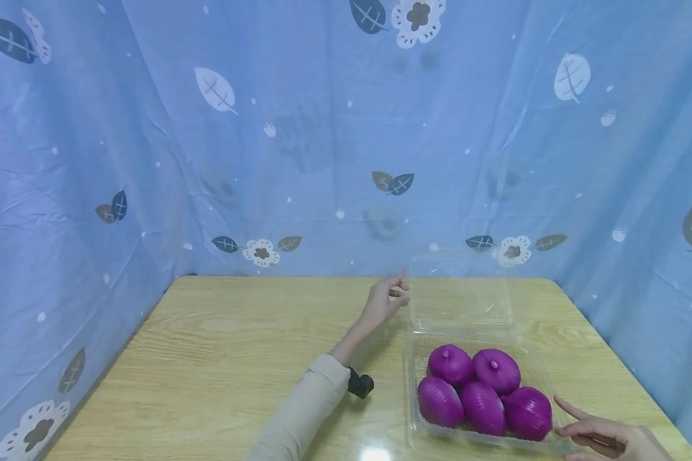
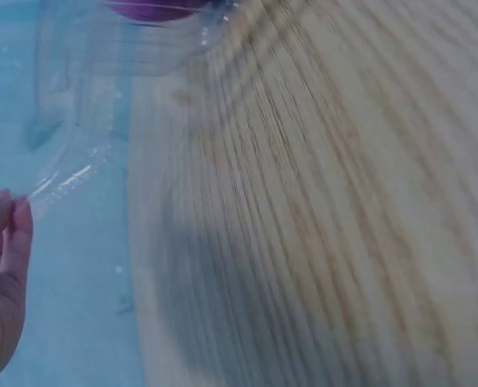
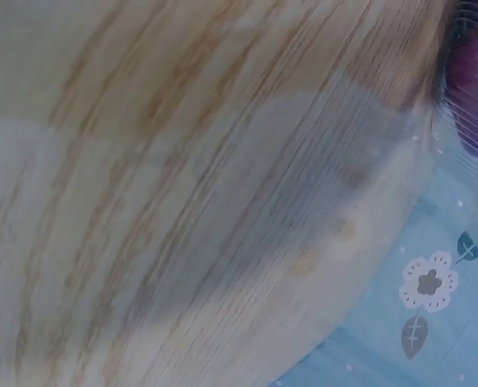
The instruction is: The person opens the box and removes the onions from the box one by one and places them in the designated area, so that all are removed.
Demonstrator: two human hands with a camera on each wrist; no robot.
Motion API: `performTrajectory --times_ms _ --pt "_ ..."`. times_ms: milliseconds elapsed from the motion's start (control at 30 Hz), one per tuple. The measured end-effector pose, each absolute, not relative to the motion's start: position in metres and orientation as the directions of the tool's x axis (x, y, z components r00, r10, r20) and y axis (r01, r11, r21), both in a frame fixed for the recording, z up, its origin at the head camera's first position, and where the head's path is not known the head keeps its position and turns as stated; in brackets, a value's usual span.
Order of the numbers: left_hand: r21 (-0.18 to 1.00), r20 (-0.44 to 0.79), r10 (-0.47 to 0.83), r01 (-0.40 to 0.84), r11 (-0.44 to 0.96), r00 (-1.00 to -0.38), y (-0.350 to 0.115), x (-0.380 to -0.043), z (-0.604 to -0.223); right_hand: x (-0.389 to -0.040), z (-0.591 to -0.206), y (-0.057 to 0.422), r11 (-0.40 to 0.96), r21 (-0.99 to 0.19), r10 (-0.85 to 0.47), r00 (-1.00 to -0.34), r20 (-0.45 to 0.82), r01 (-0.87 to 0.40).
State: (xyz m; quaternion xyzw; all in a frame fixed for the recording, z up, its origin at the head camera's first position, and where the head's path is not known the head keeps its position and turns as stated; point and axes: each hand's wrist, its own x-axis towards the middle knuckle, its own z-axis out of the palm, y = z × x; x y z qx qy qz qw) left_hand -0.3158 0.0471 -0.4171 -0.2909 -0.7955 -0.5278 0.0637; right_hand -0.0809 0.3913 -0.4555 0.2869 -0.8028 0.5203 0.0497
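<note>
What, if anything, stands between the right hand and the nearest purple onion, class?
The clear right wall of the box stands between the right hand and that onion. The lid is raised at the far side, so nothing visible covers the onion from above.

Light wood-grain table [image 1: 236, 333]; blue patterned fabric curtain [image 1: 323, 128] behind it and along both sides. Clear rectangular plastic tray [image 1: 533, 366] on the table's right half, five round purple onions [image 1: 484, 408] in it: two in the back row, three in front. Clear plastic lid [image 1: 460, 298] upright at the tray's rear edge. Left hand [image 1: 383, 299] at the lid's left edge, right hand [image 1: 608, 435] at the tray's front right corner. Small black rounded object [image 1: 361, 384] left of the tray, beside the beige left sleeve [image 1: 311, 403].
</note>
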Motion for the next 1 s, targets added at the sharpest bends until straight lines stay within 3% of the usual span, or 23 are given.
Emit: performTrajectory --times_ms 300,500,767,900,1000 --pt "0.776 0.370 0.379 0.507 0.375 -0.848 0.055 -0.322 -0.426 -0.089 -0.456 0.406 0.191 -0.862 -0.585 -0.759 0.284 -0.470" --pt "0.814 0.300 0.375 0.440 0.379 -0.877 0.055 -0.321 -0.429 -0.090 -0.453 0.405 0.199 -0.856 -0.586 -0.758 0.285 -0.476" --pt "0.805 0.235 0.431 0.423 0.416 -0.871 0.053 -0.323 -0.437 -0.087 -0.454 0.406 0.241 -0.849 -0.557 -0.783 0.276 -0.470" --pt "0.845 0.168 0.459 0.367 0.388 -0.872 0.049 -0.328 -0.440 -0.087 -0.455 0.405 0.162 -0.857 -0.578 -0.751 0.319 -0.489" --pt "0.871 0.114 0.470 0.316 0.377 -0.875 0.045 -0.333 -0.438 -0.088 -0.454 0.402 0.148 -0.874 -0.548 -0.774 0.318 -0.463"
